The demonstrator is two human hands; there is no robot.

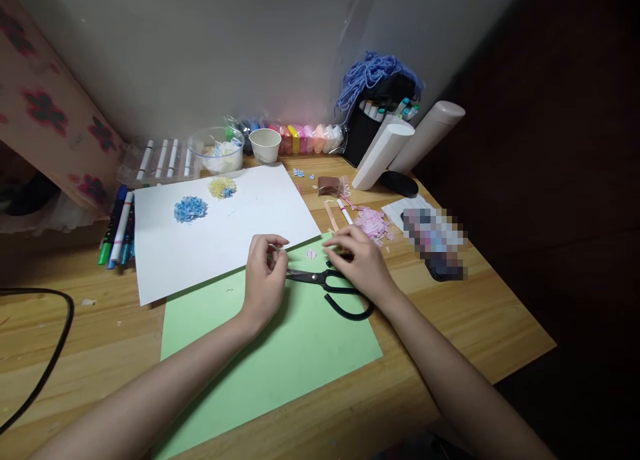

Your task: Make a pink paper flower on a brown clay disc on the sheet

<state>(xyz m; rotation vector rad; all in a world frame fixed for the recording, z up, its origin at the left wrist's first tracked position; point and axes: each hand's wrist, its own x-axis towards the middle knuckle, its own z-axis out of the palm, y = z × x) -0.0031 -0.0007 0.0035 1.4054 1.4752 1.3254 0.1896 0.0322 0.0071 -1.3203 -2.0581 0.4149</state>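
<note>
My left hand (267, 273) rests over the edge between the white sheet (173, 267) and the green sheet (260, 373). Its fingers are curled in with the thumb against them; whatever they hold is hidden. Black scissors (314, 277) lie on the green paper, their blades partly behind my left hand. Above the scissors' handles is my right hand (363, 260), its fingers loosely bent and apart, with nothing visible in them. Between the hands lies a small pink-and-white paper piece (311, 254). On the white sheet sit a blue paper-scrap cluster (191, 209) and a yellow one (223, 188).
Pink scraps (371, 224), a brown packet (329, 185) and a pixelated phone (434, 243) lie to the right. Behind stand a paper cup (265, 145), a clear bowl (216, 153) and white bottles (384, 153). Markers (120, 230) lie at left, near a black cable (67, 327).
</note>
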